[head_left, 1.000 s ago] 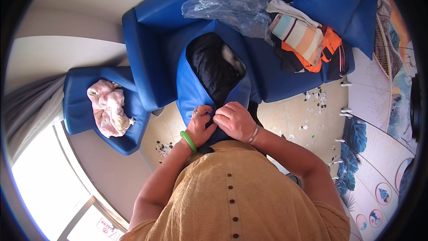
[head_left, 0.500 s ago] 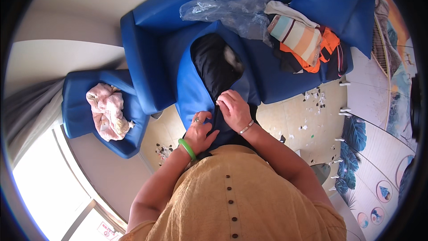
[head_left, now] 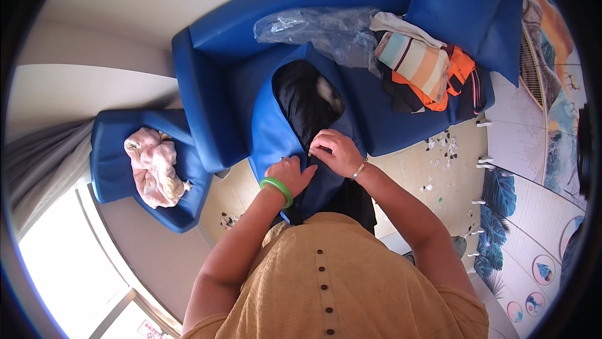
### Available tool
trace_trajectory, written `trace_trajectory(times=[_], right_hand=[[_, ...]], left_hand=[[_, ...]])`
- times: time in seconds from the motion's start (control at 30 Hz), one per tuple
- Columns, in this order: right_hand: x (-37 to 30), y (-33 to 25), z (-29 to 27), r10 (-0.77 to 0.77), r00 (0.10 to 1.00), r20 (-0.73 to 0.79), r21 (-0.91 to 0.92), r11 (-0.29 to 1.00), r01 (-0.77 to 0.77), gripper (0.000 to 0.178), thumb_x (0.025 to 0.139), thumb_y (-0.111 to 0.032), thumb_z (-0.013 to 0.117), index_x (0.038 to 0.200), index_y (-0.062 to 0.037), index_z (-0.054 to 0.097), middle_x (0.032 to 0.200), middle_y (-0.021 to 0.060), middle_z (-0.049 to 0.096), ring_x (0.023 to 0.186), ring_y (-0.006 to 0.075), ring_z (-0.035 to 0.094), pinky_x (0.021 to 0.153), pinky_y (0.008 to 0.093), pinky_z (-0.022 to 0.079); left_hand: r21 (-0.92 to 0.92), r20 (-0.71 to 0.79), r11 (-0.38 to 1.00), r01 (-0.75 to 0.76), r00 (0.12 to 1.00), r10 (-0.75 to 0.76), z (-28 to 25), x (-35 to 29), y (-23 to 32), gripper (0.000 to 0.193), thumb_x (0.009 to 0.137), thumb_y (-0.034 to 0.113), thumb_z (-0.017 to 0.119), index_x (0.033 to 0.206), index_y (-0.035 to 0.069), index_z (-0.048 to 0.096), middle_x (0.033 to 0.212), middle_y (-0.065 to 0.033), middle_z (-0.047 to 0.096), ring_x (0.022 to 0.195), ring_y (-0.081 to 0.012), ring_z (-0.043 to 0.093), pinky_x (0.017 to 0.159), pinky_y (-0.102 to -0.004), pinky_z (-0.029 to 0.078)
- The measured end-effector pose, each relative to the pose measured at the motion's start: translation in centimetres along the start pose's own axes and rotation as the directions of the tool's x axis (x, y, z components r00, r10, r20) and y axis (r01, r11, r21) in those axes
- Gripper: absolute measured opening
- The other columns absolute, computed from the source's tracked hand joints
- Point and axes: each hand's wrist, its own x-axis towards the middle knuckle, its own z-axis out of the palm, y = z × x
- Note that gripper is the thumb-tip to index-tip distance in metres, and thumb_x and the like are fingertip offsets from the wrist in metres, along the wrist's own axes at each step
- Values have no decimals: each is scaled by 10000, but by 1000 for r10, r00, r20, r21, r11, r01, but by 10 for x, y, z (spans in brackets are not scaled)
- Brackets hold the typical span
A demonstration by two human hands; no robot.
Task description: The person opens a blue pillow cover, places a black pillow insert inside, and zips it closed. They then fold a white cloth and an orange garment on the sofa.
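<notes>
A blue cushion cover (head_left: 266, 129) leans on the sofa seat in front of me with its long opening facing up. Black fabric stuffing (head_left: 301, 98) shows inside, with a pale patch near its right side. My right hand (head_left: 338, 152) pinches the zipper at the lower end of the gap, its thumb and forefinger pressed together; the pull itself is mostly hidden. Just left of it, my left hand (head_left: 290, 176), wearing a green bangle, is closed on the cover's edge, fingers curled over the blue material.
The blue sofa (head_left: 207, 107) holds a clear plastic bag (head_left: 313, 29), folded clothes (head_left: 417, 66) and blue pillows (head_left: 454, 7). A pink garment (head_left: 153, 166) lies on a small blue seat (head_left: 110, 157) to the left. Scraps (head_left: 448, 148) litter the floor.
Both hands have shifted slightly to the right, still gripping the cover close together. The view has tilted a little, so the sofa sits lower in it.
</notes>
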Motion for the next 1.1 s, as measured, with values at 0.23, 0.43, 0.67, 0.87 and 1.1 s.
trace_trajectory(times=[0.23, 0.43, 0.67, 0.87, 1.1], right_hand=[[7, -13, 4, 74, 960, -269, -49, 995, -90, 40, 819, -69, 638, 799, -49, 610, 798, 70, 610, 768, 274, 600, 658, 337, 485], [29, -13, -35, -117, 992, -39, -67, 991, 114, 132, 841, -126, 636, 971, -102, 643, 925, 50, 627, 879, 258, 600, 763, 353, 505], [62, 39, 5, 127, 788, 602, -489, 839, 238, 281, 843, -191, 544, 1077, -78, 652, 1110, 105, 618, 1126, 276, 531, 1018, 380, 378], [70, 61, 24, 65, 800, 597, -328, 929, 170, 276, 877, -195, 484, 1058, -90, 664, 1073, 99, 630, 1093, 266, 546, 995, 379, 388], [60, 67, 24, -26, 889, 456, -245, 957, 154, 248, 846, -167, 489, 981, -64, 669, 1000, 114, 640, 1040, 267, 562, 961, 395, 404]], left_hand=[[-48, -171, 967, -251, 956, 239, 1, -22, 2, 275, 887, 255, 563, 759, 14, 585, 763, -193, 636, 702, -376, 626, 647, -467, 501], [-74, -238, 953, -293, 933, 269, 14, -25, -7, 253, 890, 225, 568, 746, 18, 553, 733, -198, 613, 677, -369, 612, 617, -460, 493], [-117, -265, 911, -396, 896, 355, 18, -36, 2, 230, 880, 190, 594, 753, 15, 515, 718, -199, 583, 647, -375, 589, 581, -454, 477], [-136, -230, 969, -205, 958, 170, 18, -29, 1, 310, 879, 289, 601, 752, 18, 518, 726, -195, 582, 662, -381, 594, 592, -463, 487], [-18, -234, 975, 220, 947, -218, -15, 7, 22, 595, 822, 576, 610, 863, -17, 614, 896, -217, 654, 801, -370, 658, 693, -434, 538]])
